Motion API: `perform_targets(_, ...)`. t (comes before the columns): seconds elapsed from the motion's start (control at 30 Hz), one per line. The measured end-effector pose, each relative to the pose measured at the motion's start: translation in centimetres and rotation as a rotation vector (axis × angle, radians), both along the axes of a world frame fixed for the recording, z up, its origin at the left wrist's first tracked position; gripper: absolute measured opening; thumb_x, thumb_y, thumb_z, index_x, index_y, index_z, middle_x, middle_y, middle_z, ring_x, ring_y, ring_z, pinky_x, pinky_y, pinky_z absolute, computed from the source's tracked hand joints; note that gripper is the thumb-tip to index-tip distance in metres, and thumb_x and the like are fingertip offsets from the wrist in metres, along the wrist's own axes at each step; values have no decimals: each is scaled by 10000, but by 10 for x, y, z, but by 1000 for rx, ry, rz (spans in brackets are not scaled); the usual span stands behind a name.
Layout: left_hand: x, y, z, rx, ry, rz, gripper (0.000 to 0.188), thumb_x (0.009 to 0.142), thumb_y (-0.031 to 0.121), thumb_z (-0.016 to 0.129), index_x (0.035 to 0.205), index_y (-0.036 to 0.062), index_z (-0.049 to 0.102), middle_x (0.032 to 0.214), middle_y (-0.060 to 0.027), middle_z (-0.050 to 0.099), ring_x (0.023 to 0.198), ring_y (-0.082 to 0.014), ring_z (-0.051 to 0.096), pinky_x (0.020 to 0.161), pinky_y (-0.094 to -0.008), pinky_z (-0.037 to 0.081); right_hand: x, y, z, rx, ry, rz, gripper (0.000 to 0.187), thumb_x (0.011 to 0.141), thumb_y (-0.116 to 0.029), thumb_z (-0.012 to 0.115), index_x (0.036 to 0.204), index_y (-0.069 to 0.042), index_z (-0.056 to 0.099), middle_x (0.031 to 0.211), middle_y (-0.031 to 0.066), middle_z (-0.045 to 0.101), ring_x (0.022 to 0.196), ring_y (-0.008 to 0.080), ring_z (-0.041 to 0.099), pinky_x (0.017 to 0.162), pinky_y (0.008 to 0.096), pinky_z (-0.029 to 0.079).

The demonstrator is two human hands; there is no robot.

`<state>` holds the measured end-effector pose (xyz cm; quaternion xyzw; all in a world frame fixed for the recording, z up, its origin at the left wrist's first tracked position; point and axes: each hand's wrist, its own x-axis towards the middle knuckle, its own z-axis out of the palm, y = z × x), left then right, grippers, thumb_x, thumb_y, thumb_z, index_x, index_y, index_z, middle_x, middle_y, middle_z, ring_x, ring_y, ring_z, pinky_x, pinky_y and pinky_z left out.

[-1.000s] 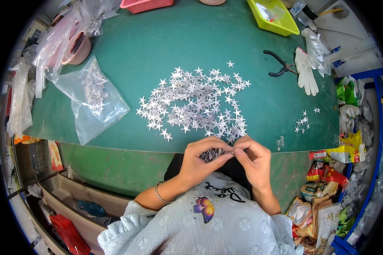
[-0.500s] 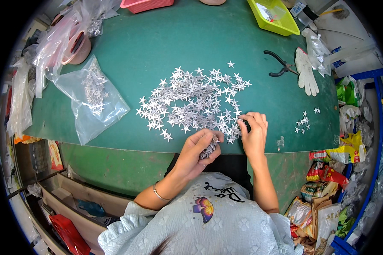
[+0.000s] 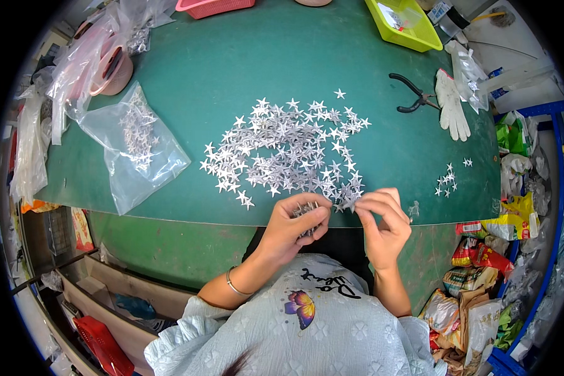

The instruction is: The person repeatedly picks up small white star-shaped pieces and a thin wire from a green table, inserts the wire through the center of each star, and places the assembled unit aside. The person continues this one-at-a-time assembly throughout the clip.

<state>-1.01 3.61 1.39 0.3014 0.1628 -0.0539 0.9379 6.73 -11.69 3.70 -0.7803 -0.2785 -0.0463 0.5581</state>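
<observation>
A wide pile of small silver starfish-shaped pieces (image 3: 285, 141) covers the middle of the green table. My left hand (image 3: 294, 225) is curled around a clump of the same star pieces (image 3: 305, 215), just over the table's near edge. Beside it, at the pile's near right corner, the thumb and fingers of my right hand (image 3: 385, 225) pinch at a star piece (image 3: 351, 200). The fingertips partly cover that piece.
A clear plastic bag (image 3: 141, 147) holding more stars lies at left, near a pink basket (image 3: 116, 72). Right are several loose stars (image 3: 446, 180), black-handled pliers (image 3: 413, 94) and a white glove (image 3: 451, 106). A yellow-green tray (image 3: 407, 28) stands far right.
My right hand has moved nearer along the pile's right edge, and its fingers have closed at a star piece. My left hand has turned slightly, showing more of its clump.
</observation>
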Motion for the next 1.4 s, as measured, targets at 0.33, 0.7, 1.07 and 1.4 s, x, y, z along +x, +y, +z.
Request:
perform_targets(0.33,-4,-3,16,502,-85,-38,309,739,-4,662,1045,1,620,744,-11,578,618,-52,504,523,-193,391,-11,2,14,33,-35,95,143,628,76,681,755,14,657,773,90,635,736,221,545,669,300,439)
perform_targets(0.7,-6,-3,26,764,-201,21,304,714,-13,672,1015,19,646,770,-30,603,690,-57,521,624,-209,433,-12,-1,15,123,123,103,143,635,85,682,756,19,647,767,90,640,735,203,545,669,290,427)
perform_targets(1.07,-5,-4,29,689,-151,15,234,702,-33,673,935,-22,647,758,-53,594,696,-95,524,640,-228,416,-15,-2,12,127,228,146,83,724,67,623,796,37,595,793,104,602,788,194,506,696,286,405)
perform_targets(1.4,-6,-6,21,623,-128,18,65,754,28,677,777,-19,637,719,-3,601,658,-33,497,579,-193,401,-19,-2,11,199,402,200,24,793,23,593,788,32,570,774,90,581,763,177,502,704,277,399)
